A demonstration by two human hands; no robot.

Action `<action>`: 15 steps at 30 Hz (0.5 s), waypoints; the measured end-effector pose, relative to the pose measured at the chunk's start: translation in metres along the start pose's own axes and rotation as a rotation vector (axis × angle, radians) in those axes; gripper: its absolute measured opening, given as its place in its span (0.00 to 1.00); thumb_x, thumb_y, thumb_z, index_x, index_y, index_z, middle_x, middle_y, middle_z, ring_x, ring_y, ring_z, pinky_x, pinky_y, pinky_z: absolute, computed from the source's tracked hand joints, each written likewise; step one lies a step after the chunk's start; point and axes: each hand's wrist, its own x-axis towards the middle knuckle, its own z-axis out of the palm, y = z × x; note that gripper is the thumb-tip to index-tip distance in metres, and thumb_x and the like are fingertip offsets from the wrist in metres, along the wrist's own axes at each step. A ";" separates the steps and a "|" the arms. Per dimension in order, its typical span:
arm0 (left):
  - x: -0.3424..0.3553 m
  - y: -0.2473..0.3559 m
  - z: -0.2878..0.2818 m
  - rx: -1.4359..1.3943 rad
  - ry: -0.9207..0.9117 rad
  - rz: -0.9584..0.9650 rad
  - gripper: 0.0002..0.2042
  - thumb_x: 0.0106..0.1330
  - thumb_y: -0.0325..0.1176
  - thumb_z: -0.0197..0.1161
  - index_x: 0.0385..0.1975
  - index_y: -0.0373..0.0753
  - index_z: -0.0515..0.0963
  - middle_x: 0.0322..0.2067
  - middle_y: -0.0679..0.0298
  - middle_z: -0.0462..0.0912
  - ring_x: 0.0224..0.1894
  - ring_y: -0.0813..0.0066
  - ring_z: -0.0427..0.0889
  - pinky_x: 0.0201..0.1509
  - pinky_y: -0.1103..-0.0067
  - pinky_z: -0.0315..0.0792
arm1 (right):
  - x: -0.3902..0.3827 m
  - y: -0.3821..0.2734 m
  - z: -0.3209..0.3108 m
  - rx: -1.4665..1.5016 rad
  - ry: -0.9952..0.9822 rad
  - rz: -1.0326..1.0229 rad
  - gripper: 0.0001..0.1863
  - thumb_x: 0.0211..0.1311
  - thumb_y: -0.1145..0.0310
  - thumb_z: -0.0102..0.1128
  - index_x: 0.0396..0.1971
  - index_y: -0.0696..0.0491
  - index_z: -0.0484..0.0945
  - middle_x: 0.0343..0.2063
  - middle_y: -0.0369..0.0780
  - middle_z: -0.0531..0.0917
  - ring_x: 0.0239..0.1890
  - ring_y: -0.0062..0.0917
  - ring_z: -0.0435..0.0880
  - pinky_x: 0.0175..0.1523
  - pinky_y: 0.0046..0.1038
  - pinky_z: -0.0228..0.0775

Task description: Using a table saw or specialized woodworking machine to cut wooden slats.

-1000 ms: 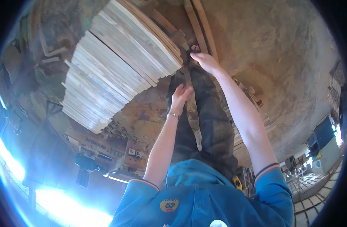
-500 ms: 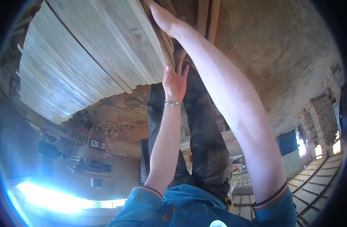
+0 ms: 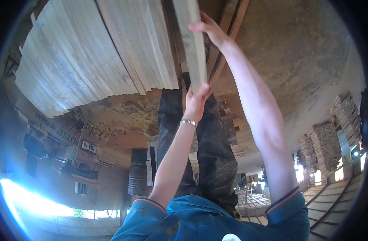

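A long pale wooden plank is held between my two hands, lifted apart from the stack beside it. My left hand, with a metal bracelet at the wrist, is closed round the plank's near end. Farther along, my right hand grips its right edge, the thumb lying over the top face. To the left lies a broad stack of similar boards, set side by side with uneven near ends. The plank's far end runs out of view at the top.
Brown timber beams lie on the floor beyond my right hand. A machine stands at the left, near a dark ribbed drum. Stacked lumber rises at the right. My legs stand just below the plank's near end.
My left hand has gone from open beside the stack to closed on the plank's end. The plank has come off the stack's right edge, moving right with my right hand.
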 end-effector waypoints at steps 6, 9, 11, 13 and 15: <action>-0.097 0.000 -0.039 0.735 0.036 0.126 0.54 0.45 0.45 0.76 0.67 0.32 0.47 0.63 0.50 0.57 0.62 0.60 0.63 0.63 0.67 0.61 | -0.131 0.011 0.011 0.328 0.105 0.316 0.53 0.36 0.53 0.70 0.64 0.57 0.56 0.52 0.45 0.72 0.57 0.32 0.69 0.59 0.30 0.62; -0.150 0.044 -0.032 1.624 -0.180 0.486 0.56 0.45 0.56 0.72 0.67 0.32 0.45 0.66 0.44 0.47 0.66 0.49 0.54 0.68 0.61 0.50 | -0.193 -0.029 0.019 0.355 0.276 0.305 0.54 0.33 0.53 0.73 0.63 0.58 0.56 0.52 0.45 0.71 0.57 0.33 0.68 0.58 0.32 0.65; -0.184 0.061 -0.034 1.549 -0.294 0.536 0.56 0.46 0.59 0.69 0.67 0.33 0.45 0.66 0.43 0.46 0.67 0.46 0.49 0.69 0.60 0.46 | -0.233 -0.060 0.022 0.416 0.250 0.258 0.55 0.33 0.53 0.73 0.63 0.58 0.56 0.53 0.45 0.71 0.57 0.33 0.68 0.58 0.32 0.65; -0.214 0.080 -0.030 1.510 -0.510 0.527 0.60 0.43 0.61 0.70 0.67 0.30 0.41 0.68 0.42 0.41 0.70 0.46 0.41 0.70 0.61 0.41 | -0.275 -0.103 0.034 0.455 0.244 0.173 0.55 0.33 0.52 0.73 0.63 0.59 0.56 0.53 0.45 0.71 0.58 0.34 0.68 0.58 0.33 0.65; -0.245 0.114 -0.006 1.571 -0.601 0.564 0.62 0.40 0.61 0.71 0.68 0.31 0.40 0.68 0.42 0.40 0.70 0.46 0.40 0.71 0.61 0.41 | -0.315 -0.135 0.050 0.509 0.218 0.090 0.55 0.33 0.52 0.73 0.63 0.59 0.55 0.53 0.45 0.70 0.58 0.34 0.68 0.59 0.33 0.65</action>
